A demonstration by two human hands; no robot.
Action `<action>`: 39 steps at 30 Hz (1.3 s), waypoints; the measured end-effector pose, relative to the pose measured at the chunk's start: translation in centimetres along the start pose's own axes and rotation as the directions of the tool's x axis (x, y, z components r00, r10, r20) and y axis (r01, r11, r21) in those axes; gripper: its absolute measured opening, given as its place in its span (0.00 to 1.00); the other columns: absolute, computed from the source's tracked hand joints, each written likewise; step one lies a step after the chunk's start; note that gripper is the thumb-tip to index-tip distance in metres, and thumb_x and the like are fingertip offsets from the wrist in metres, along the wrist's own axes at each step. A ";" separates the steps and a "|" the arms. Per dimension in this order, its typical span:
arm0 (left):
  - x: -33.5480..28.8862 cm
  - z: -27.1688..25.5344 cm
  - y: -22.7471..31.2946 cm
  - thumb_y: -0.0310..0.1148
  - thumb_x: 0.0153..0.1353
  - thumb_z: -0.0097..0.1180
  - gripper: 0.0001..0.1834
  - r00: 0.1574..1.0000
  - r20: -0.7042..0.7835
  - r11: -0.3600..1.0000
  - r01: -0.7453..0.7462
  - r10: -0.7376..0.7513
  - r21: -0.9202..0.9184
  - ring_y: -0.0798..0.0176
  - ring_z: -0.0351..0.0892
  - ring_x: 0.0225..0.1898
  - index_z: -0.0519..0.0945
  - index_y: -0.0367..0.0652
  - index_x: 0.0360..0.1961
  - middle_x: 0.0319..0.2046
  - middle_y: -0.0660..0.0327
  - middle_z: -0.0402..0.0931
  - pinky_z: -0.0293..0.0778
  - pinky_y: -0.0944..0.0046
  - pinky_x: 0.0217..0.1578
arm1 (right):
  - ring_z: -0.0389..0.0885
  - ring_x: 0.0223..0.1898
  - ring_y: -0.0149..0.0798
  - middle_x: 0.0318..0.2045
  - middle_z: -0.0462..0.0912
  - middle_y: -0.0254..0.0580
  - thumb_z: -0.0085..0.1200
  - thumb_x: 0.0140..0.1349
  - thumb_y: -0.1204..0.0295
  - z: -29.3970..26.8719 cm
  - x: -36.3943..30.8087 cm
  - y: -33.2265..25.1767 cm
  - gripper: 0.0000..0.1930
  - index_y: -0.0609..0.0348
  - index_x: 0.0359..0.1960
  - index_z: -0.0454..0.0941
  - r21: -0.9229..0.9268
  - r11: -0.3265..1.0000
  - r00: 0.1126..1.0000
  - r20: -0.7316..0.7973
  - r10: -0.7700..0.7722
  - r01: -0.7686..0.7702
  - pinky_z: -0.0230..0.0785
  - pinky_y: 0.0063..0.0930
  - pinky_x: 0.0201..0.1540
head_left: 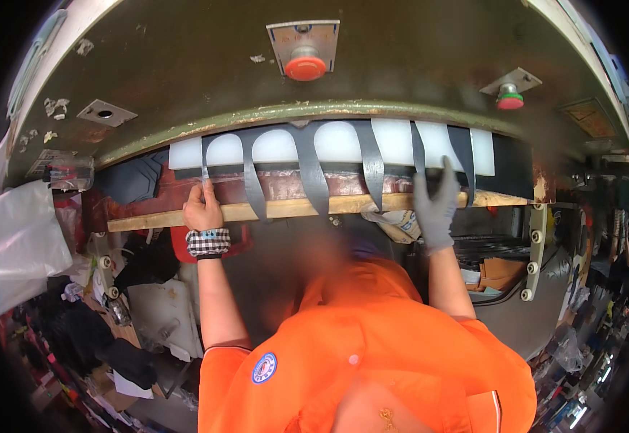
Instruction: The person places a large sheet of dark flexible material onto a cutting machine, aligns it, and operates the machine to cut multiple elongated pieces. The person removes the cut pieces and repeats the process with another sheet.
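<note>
Along the front edge of the white cutting board (329, 144), under the green machine head (314, 108), your bare left hand (202, 209) pinches one dark strip (205, 162) so it stays flat, while your gloved right hand (436, 206), fingers spread, presses against another strip (419, 155) above the wooden rail (285, 209).

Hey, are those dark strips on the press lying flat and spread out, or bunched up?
Spread out. The dark strips lie separately, side by side, across the white board, hanging over the wooden rail.

Orange short-sleeved shirt (372, 346) with round chest badge; checked wristband on left wrist; grey glove (436, 209) on right.
</note>
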State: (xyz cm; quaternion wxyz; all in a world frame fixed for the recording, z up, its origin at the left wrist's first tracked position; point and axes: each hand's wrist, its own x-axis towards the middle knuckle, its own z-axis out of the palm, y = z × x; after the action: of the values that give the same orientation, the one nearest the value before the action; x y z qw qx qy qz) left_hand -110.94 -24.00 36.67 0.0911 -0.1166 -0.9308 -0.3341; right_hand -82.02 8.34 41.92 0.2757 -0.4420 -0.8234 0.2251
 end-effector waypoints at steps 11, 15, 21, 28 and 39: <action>-6.4 -4.8 -2.0 0.37 0.75 0.45 0.15 0.986 0.165 0.982 0.019 0.013 -0.188 0.56 0.81 0.27 0.76 0.40 0.33 0.23 0.59 0.82 0.74 0.57 0.33 | 0.82 0.44 0.40 0.46 0.83 0.50 0.59 0.65 0.71 -4.1 -6.8 1.7 0.18 0.66 0.55 0.78 0.355 0.922 0.980 0.176 0.096 -0.154 0.74 0.31 0.47; -9.4 -7.7 -2.2 0.42 0.75 0.47 0.17 0.970 0.241 0.972 0.093 -0.039 -0.218 0.59 0.80 0.22 0.76 0.40 0.36 0.18 0.58 0.80 0.73 0.59 0.30 | 0.74 0.55 0.52 0.55 0.77 0.54 0.67 0.57 0.70 -2.7 -4.4 -2.9 0.29 0.64 0.60 0.73 0.143 0.966 0.975 -0.074 -0.207 0.216 0.67 0.44 0.59; -14.5 -10.1 -3.2 0.46 0.75 0.43 0.22 0.950 0.274 0.988 0.130 -0.149 0.088 0.50 0.81 0.19 0.82 0.43 0.34 0.12 0.59 0.76 0.74 0.50 0.25 | 0.60 0.62 0.69 0.57 0.68 0.69 0.72 0.41 0.48 8.4 -9.5 -13.9 0.51 0.63 0.65 0.64 0.141 0.711 0.646 0.326 -0.690 0.689 0.54 0.59 0.67; -21.7 -13.0 -7.1 0.43 0.72 0.50 0.18 0.960 0.260 0.980 0.055 -0.105 0.193 0.39 0.77 0.22 0.82 0.38 0.35 0.18 0.48 0.78 0.69 0.42 0.25 | 0.65 0.61 0.64 0.57 0.70 0.62 0.74 0.37 0.60 4.3 -12.0 -14.3 0.48 0.62 0.64 0.66 0.514 0.826 0.694 0.507 -0.511 0.233 0.60 0.52 0.66; -22.2 -13.4 -7.8 0.39 0.69 0.55 0.16 0.958 0.286 0.989 -0.043 0.000 0.143 0.40 0.76 0.21 0.83 0.35 0.38 0.20 0.46 0.78 0.68 0.43 0.25 | 0.67 0.62 0.61 0.61 0.67 0.60 0.74 0.34 0.64 -1.2 -8.5 -8.4 0.52 0.57 0.69 0.65 0.217 0.814 0.676 0.465 -0.572 0.539 0.62 0.47 0.65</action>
State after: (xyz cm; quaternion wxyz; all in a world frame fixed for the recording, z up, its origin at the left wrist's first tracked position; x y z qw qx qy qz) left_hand -90.60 -41.95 36.69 -0.0321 -0.1667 -0.9550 -0.2431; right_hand -82.39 -3.00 45.84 0.1164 -0.0862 -0.9535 0.2645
